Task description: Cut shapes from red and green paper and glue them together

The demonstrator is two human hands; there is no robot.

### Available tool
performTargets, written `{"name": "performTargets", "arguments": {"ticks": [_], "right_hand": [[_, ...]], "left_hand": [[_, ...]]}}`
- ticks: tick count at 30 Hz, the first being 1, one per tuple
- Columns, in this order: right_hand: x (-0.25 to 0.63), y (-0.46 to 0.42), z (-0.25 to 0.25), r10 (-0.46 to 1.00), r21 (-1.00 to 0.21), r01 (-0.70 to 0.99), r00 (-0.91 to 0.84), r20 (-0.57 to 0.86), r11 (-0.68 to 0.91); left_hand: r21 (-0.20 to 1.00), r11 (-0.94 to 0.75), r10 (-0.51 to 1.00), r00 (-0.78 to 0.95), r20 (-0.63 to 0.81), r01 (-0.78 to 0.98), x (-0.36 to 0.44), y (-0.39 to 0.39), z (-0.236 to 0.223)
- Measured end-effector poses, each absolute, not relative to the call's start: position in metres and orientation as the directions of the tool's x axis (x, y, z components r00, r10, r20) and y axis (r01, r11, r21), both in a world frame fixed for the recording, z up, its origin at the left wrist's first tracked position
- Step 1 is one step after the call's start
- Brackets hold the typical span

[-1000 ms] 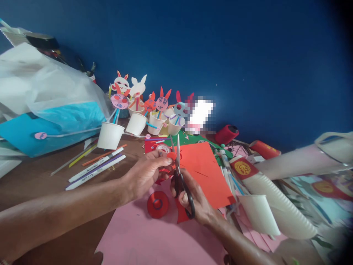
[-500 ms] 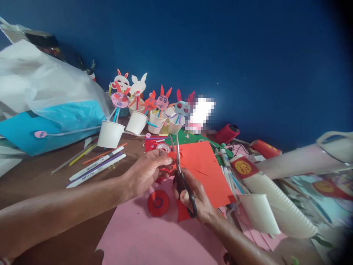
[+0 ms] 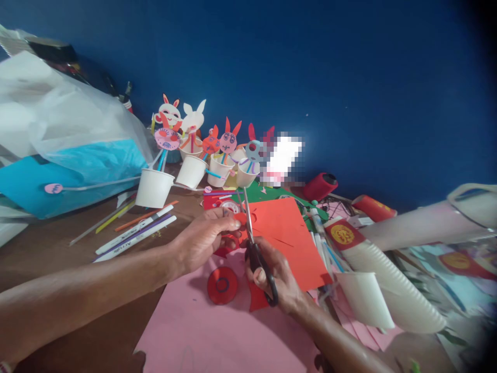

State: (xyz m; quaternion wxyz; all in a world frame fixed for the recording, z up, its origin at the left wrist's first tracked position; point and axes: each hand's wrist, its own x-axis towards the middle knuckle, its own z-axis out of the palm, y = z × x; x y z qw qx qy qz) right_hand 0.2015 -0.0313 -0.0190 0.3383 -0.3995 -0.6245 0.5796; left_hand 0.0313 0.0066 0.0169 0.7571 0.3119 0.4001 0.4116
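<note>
My right hand (image 3: 277,274) grips black-handled scissors (image 3: 249,215), their blades pointing away from me and slightly apart. Pinched in my left hand (image 3: 207,235) is a small piece of red paper (image 3: 241,219), which lies against the scissor blades. Below my hands a red paper disc (image 3: 222,285) with a dark ring drawn on it rests on a pink sheet (image 3: 217,336). A red paper scrap (image 3: 259,298) sits partly under my right hand. An orange-red sheet (image 3: 289,243) lies just beyond the scissors.
Several white paper cups (image 3: 154,187) with paper animal figures stand at the back. Markers (image 3: 135,238) lie on the left near a plastic bag (image 3: 70,109). Stacked paper cups (image 3: 392,274) lie on the right, with red thread spools (image 3: 320,186) behind.
The view has shifted very slightly. My hands, the scissors and the red paper piece keep nearly the same positions.
</note>
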Motion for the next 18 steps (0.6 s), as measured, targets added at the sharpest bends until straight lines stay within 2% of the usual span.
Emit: {"name": "performTargets", "arguments": {"ticks": [5,18], "right_hand": [[0.2007,-0.0319,-0.0170,0.893,-0.996,0.087,-0.446,-0.062,-0.026],[0.2010,-0.0310,-0.0168,0.903,-0.990,0.137,-0.427,-0.051,0.009]], "left_hand": [[0.795,0.465,0.873,0.351,-0.339,-0.389,0.0315,0.0073,0.0178],[0.780,0.467,0.875,0.341,-0.342,-0.416,0.0319,0.0082,0.0176]]}}
